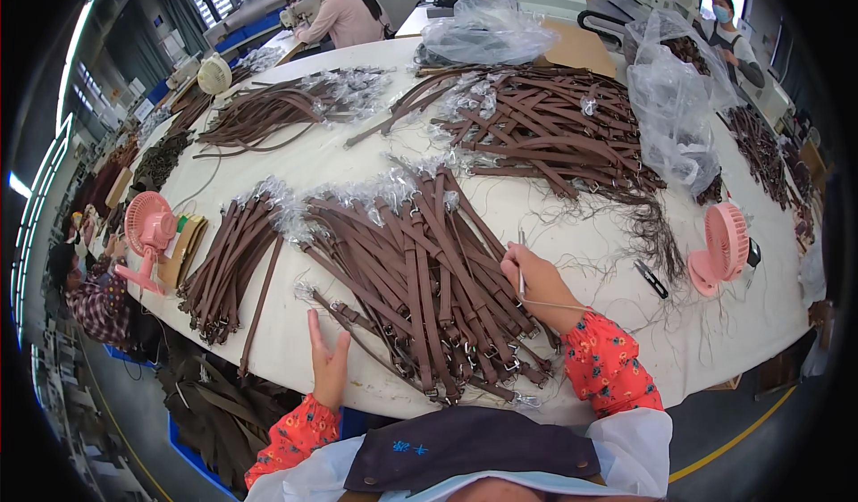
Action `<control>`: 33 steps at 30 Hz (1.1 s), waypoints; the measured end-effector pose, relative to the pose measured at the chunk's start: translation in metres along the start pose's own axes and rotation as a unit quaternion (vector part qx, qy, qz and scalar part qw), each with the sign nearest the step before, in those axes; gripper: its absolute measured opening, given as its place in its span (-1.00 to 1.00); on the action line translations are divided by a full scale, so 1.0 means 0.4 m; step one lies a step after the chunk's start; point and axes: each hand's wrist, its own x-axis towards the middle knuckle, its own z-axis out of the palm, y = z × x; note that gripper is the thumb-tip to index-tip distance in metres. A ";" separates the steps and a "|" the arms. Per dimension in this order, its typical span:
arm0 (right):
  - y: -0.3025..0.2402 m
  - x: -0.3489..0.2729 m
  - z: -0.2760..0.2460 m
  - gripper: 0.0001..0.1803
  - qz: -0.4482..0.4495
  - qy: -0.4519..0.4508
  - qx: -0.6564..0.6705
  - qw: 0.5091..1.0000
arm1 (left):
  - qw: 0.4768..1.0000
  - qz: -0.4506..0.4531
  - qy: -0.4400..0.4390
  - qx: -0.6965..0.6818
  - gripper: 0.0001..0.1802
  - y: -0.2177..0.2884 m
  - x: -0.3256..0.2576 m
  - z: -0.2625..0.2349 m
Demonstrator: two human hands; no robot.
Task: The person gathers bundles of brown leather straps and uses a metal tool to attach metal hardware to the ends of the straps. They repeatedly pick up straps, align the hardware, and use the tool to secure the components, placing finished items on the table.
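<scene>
My left hand (329, 359) is open, its fingers stretched toward a brown strap (366, 325) near the front of the table; I cannot tell whether they touch it. In my right hand (541, 289) is a slim pen-like tool (521, 274), its thin tip pointing away from me. A thin pale cord (559, 305) runs across my right wrist. Between my hands lies a wide pile of brown straps (420, 279) with metal buckles at the near end and clear plastic wrap (357, 189) at the far end. A smaller bundle of straps (234, 261) sits to the left.
Larger strap heaps (554, 127) cover the table's far side beside a plastic bag (675, 100). Pink fans (150, 230) stand at both sides. A black cutter (651, 279) lies right, near loose threads (657, 234). Other people work beyond the table, one in pink (344, 11).
</scene>
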 end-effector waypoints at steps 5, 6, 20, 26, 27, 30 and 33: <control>-0.010 -0.019 0.074 -0.81 -0.058 0.031 -0.018 0.998 | 0.969 -0.062 -0.043 -0.234 -0.02 0.092 0.057 0.158; -0.002 -0.022 0.088 -0.82 -0.071 0.039 -0.024 0.996 | 0.972 -0.058 -0.035 -0.224 -0.01 0.098 0.075 0.179; -0.103 -0.148 0.128 -0.83 -0.021 0.066 0.003 0.998 | 0.998 0.004 -0.053 -0.030 0.34 0.162 0.126 0.327; -0.138 -0.217 0.140 -0.78 -0.044 0.104 -0.002 0.994 | 0.997 0.022 -0.069 -0.028 0.37 0.154 0.098 0.321; -0.146 -0.227 0.137 -0.77 -0.044 0.109 -0.005 0.993 | 0.997 0.026 -0.073 -0.022 0.37 0.155 0.094 0.322; -0.174 -0.247 0.137 -0.78 -0.020 0.081 0.009 0.996 | 0.996 0.032 -0.088 0.013 0.39 0.165 0.093 0.315; -0.189 -0.256 0.151 -0.76 -0.027 0.083 0.013 0.996 | 0.988 0.073 -0.116 0.067 0.41 0.140 0.128 0.315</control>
